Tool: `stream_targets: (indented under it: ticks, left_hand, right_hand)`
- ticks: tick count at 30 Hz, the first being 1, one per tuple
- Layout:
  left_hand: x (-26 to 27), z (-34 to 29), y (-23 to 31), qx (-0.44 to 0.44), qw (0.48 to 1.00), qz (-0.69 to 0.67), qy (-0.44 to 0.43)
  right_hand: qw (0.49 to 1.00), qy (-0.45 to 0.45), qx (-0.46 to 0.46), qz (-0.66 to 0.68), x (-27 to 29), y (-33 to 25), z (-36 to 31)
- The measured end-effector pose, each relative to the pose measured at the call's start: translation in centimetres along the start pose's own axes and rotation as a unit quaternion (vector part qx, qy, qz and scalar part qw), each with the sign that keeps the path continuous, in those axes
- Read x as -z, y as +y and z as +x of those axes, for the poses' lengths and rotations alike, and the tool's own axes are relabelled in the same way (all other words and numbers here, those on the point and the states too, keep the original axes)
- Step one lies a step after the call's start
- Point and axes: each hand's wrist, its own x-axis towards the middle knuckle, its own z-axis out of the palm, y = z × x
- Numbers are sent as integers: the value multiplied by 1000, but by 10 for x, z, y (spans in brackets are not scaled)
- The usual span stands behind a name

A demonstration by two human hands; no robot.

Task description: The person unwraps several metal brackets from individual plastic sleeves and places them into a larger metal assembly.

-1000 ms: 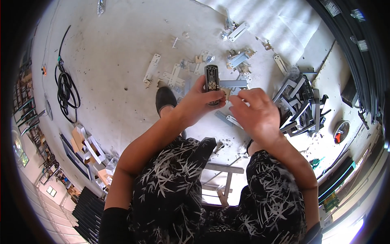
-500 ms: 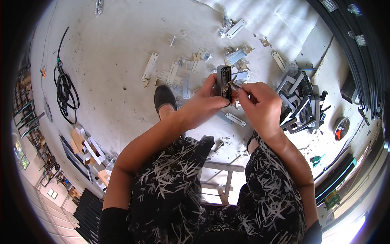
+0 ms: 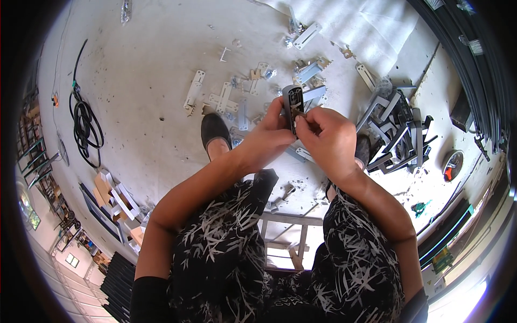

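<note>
A dark grey, round-ended handle housing (image 3: 288, 97) stands upright in my left hand (image 3: 267, 132), its hollow side facing right with small metal parts inside. The fingers and thumb of that hand are closed around its lower half. My right hand (image 3: 329, 137) is pinched at the open side of the housing. A small brownish metal piece (image 3: 300, 114) shows at its fingertips, touching the inside of the housing; most of it is hidden by the fingers. Both hands are above the floor, in front of my knees.
Several metal plates (image 3: 195, 89) and small bagged parts lie on the floor beyond my hands. To the right is a pile of black and grey lever handles (image 3: 396, 132). A coiled black cable (image 3: 86, 126) and cardboard boxes (image 3: 110, 194) are at the left, long black profiles (image 3: 476, 70) at the far right.
My right hand has moved left, up against the housing. The small metal piece that stuck out between the hands now sits at the housing's open side. The view has shifted slightly.
</note>
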Motion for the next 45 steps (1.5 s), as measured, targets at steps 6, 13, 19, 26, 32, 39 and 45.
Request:
stream_targets:
  ticks: [6, 13, 19, 26, 32, 39, 45]
  left_hand:
    - [-9, -1, 2, 36, 994, 91, 44]
    - [10, 0, -4, 39, 970, 226, 78]
    - [23, -2, 5, 40, 987, 68, 142]
    - [37, -4, 15, -27, 986, 22, 161]
    - [35, -2, 21, 0, 990, 0, 144]
    - [37, -3, 25, -6, 992, -28, 124]
    - [27, -3, 25, 6, 991, -14, 133]
  right_hand:
    - [999, -21, 42, -26, 0, 2, 0]
    - [997, -46, 54, -16, -11, 18, -3]
    - [971, -150, -173, 74, 7, 42, 27]
    - [969, -82, 72, -223, -20, 106, 91]
    - [883, -176, 218, -377, -45, 117, 99]
    - [968, -129, -159, 143, 8, 55, 79]
    - [877, -213, -230, 364, 20, 19, 56]
